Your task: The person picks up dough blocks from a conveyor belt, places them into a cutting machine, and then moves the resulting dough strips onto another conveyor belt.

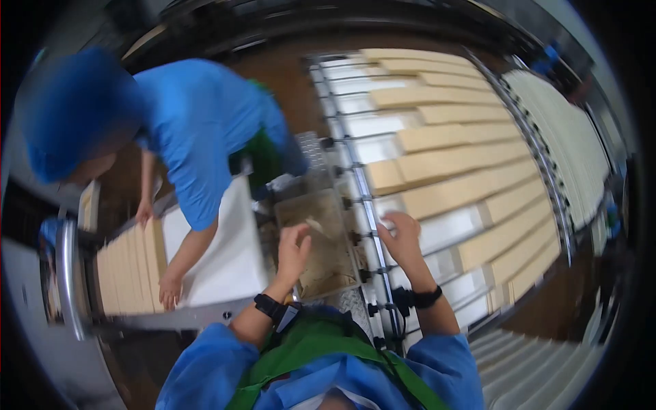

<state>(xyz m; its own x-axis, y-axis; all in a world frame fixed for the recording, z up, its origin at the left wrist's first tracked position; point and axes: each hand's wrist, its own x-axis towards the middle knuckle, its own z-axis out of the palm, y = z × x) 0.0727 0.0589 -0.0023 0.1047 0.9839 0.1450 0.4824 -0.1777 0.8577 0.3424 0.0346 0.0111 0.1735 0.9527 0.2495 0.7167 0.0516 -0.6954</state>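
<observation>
My left hand (294, 253) is raised over the plastic bin (321, 273), its fingers curled loosely and nothing visible between them. Scraps lie in the bin. My right hand (402, 239) hovers at the near rail (369, 212) of the conveyor, thumb and fingers apart, holding nothing. Long cream-coloured blocks (465, 157) lie in rows on the white conveyor to the right of it. White belt surface (444, 229) shows beside my right hand, between the blocks.
A co-worker (198, 116) in blue leans in at the left, hands at a row of cream blocks (130, 270) beside a white surface (219, 253). Another belt (560, 143) runs at the far right. Pale ridged panels (526, 369) are at the lower right.
</observation>
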